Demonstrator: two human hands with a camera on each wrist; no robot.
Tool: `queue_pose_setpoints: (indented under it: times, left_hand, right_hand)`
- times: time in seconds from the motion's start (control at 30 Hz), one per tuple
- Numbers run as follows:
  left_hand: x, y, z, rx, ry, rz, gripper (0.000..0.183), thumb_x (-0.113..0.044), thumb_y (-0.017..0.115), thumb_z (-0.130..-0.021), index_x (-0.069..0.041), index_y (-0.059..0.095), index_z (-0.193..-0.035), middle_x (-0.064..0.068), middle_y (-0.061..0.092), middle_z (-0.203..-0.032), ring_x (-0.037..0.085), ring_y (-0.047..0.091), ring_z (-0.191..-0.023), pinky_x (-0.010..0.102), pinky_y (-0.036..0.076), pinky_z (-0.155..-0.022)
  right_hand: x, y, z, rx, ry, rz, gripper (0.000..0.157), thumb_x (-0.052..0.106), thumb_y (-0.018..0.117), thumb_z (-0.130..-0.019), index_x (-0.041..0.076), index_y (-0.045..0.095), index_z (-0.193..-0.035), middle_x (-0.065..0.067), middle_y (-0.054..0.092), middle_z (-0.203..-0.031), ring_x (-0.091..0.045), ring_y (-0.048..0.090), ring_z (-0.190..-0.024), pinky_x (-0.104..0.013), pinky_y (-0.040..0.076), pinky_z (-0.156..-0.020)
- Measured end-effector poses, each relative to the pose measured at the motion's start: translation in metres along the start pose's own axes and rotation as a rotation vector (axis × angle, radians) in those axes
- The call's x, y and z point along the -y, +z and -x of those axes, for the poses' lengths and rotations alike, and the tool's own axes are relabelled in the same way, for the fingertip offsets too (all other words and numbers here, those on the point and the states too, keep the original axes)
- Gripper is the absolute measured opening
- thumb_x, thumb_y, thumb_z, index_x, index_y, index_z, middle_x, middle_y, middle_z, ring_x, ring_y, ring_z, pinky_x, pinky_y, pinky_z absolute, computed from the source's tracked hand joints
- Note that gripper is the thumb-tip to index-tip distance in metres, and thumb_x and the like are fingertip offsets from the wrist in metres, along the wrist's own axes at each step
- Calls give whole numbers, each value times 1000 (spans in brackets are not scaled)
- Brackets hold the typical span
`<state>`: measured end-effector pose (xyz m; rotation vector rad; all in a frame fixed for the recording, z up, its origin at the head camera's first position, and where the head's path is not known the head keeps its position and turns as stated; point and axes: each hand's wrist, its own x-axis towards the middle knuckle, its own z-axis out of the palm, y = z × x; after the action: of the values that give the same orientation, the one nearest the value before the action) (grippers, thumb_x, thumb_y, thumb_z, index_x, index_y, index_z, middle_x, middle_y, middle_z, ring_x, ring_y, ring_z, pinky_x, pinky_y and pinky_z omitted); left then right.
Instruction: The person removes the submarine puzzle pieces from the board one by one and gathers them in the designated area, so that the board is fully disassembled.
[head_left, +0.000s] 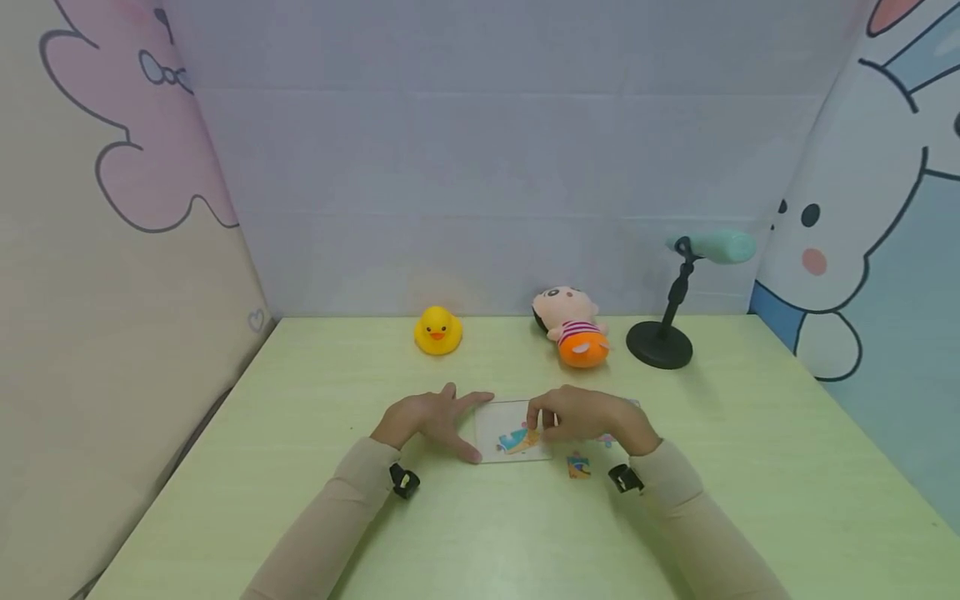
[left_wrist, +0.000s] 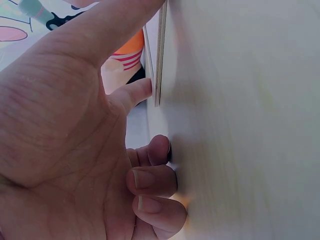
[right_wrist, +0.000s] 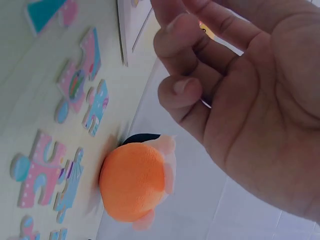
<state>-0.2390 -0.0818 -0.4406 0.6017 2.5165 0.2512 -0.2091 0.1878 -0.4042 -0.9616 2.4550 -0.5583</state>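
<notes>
A white puzzle board [head_left: 491, 425] lies mid-table with a few joined blue and orange jigsaw pieces [head_left: 516, 440] on it. My left hand [head_left: 438, 418] spans the board's left edge, its thumb and index finger spread and touching the two left corners. In the left wrist view, the other fingers bend and rest on the table. My right hand [head_left: 581, 414] reaches over the board's right side and pinches an orange-yellow jigsaw piece at the joined group. The right fingertips are partly hidden. A loose jigsaw piece [head_left: 578, 465] lies just below that hand.
More loose pink and blue jigsaw pieces [right_wrist: 42, 170] are spread under and beyond the right hand. Toward the back stand a yellow rubber duck [head_left: 438, 331], a plush doll [head_left: 573, 327] lying down, and a black stand [head_left: 660, 343] holding a mint-green cylinder [head_left: 723, 247].
</notes>
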Motion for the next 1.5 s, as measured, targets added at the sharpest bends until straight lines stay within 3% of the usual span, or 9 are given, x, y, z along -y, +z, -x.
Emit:
queue_pose_setpoints:
  times: [0.23,0.5,0.73,1.0,1.2,1.5]
  left_hand:
    - [0,0,1,3,-11,1,101,-69,78,-71,-49,24,-155,10,39,-129,30,53,-101,48,46,-85]
    - [-1,0,2,-1,-8,-6,100,-68,78,-72,-49,25,-155,11,40,-130,30,53,-102,49,46,-85]
    - [-4,2,4,1,-3,-20,99,-68,77,-74,-47,25,-155,9,40,-123,27,53,-97,46,47,-84]
    - [-2,1,1,-5,1,-41,99,-69,76,-73,-47,24,-155,8,40,-121,26,54,-94,43,47,-80]
    - [-2,0,1,-1,7,-41,100,-69,76,-73,-47,24,-155,8,40,-120,26,54,-94,42,46,-80]
    - [-2,-1,2,3,18,-25,100,-67,77,-74,-46,24,-156,8,40,-117,26,54,-93,41,46,-78]
  right_hand:
    - [4,6,-4,-14,-49,-14,9,7,67,-94,11,65,-103,4,62,-88,-10,53,-73,-26,47,-72]
    - [9,14,-9,-61,-97,49,15,5,69,-92,6,65,-107,-1,62,-94,-11,51,-76,-27,47,-76]
    - [16,21,-13,-85,-60,54,22,6,70,-90,5,66,-112,-7,59,-106,-22,57,-88,-33,49,-84]
    - [21,25,-18,-70,-21,82,29,6,70,-91,6,66,-119,-6,58,-111,-16,55,-83,-32,50,-84]
    - [23,29,-21,-47,21,62,28,11,72,-93,9,66,-120,-3,57,-112,-15,56,-90,-33,50,-90]
    - [21,32,-21,-79,-30,134,22,10,72,-92,8,67,-113,-4,57,-109,-15,55,-92,-32,50,-89]
